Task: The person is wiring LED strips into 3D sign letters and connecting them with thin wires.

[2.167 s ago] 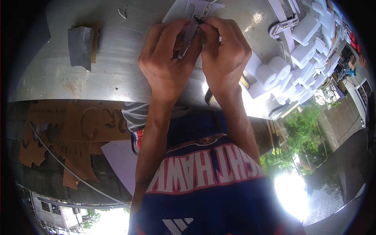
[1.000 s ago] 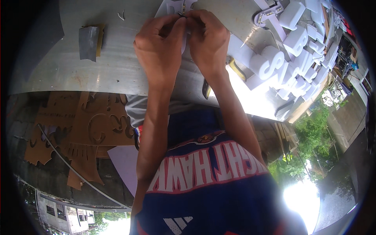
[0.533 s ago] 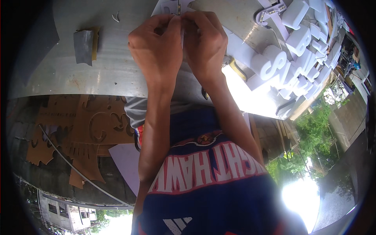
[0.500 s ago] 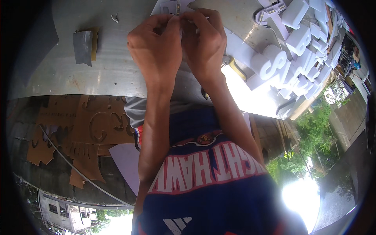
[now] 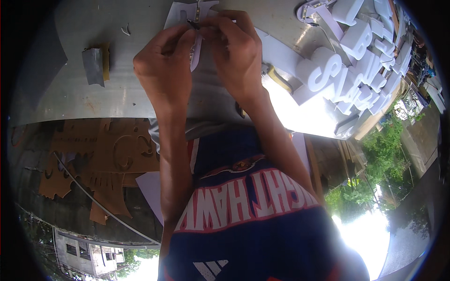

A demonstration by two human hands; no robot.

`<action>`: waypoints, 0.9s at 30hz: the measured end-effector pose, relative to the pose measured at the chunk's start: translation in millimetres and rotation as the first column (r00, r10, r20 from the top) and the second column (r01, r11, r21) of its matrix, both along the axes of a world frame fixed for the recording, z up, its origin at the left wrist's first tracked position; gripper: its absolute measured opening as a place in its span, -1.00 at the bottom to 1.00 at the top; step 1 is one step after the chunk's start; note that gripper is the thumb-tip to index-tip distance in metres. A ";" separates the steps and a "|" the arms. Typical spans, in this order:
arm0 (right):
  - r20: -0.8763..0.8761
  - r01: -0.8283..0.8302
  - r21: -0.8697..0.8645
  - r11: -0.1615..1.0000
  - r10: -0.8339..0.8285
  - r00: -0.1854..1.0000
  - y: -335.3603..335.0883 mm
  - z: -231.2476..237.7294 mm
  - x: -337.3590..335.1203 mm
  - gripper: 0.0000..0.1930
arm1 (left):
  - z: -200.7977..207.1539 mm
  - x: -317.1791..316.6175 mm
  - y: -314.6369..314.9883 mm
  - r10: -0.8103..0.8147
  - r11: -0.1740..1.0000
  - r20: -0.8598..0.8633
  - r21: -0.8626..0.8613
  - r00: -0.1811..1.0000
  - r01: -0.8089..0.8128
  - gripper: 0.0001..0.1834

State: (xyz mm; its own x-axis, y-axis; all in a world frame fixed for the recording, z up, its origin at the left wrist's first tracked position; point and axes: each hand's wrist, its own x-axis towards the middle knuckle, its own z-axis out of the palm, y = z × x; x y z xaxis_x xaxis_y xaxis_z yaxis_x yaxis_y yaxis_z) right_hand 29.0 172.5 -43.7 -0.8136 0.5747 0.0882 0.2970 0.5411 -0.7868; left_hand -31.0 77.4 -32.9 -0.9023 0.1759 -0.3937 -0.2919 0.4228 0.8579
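At the top middle of the table, a flat white letter-shaped piece (image 5: pixel 176 14) lies under my fingers. An LED strip (image 5: pixel 197 13) runs along it, passing beneath my hands and showing again below the fingertips. Both hands are closed in pinches over it. My left hand (image 5: pixel 166 65) has thumb and index finger together by a small dark piece (image 5: pixel 192 23), whose kind I cannot make out. From the other side, my right hand (image 5: pixel 238 49) brings its fingertips to the same dark piece. Its curled lower fingers are partly in shadow.
Several white raised letters (image 5: pixel 323 70) crowd the right side, near another LED-lit white piece (image 5: pixel 311 11). A yellow-and-black handled tool (image 5: pixel 280 80) lies by my right wrist. To the left are a grey folded piece (image 5: pixel 93 66) and a white scrap (image 5: pixel 126 29). Cut cardboard (image 5: pixel 105 150) lies below the table edge.
Both hands have shifted left and slightly apart, uncovering more of the LED strip and the white piece. The small dark piece now shows between the fingertips. The whole view has shifted a little.
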 end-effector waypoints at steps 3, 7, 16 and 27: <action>0.011 0.014 -0.139 0.990 -0.013 1.000 4.0 1.7 5.3 -0.83 | -8.6 3.3 -6.2 0.000 0.996 -0.180 0.092 0.984 0.017 -0.83; -0.027 -0.008 -0.140 0.990 0.004 1.000 2.3 2.1 4.5 -0.77 | -10.0 -2.2 -5.5 0.007 0.988 -0.193 0.150 0.981 0.022 -0.81; -0.090 0.016 -0.042 0.999 -0.020 0.996 -0.4 -11.8 3.7 -0.82 | -13.2 -11.4 -4.6 -0.141 0.990 -0.269 -0.039 0.953 0.136 -0.89; -0.094 0.064 -0.060 0.996 -0.070 0.993 -0.7 -13.5 4.5 -0.82 | -11.4 -12.4 -5.9 -0.236 0.972 -0.298 -0.066 0.925 0.227 -0.88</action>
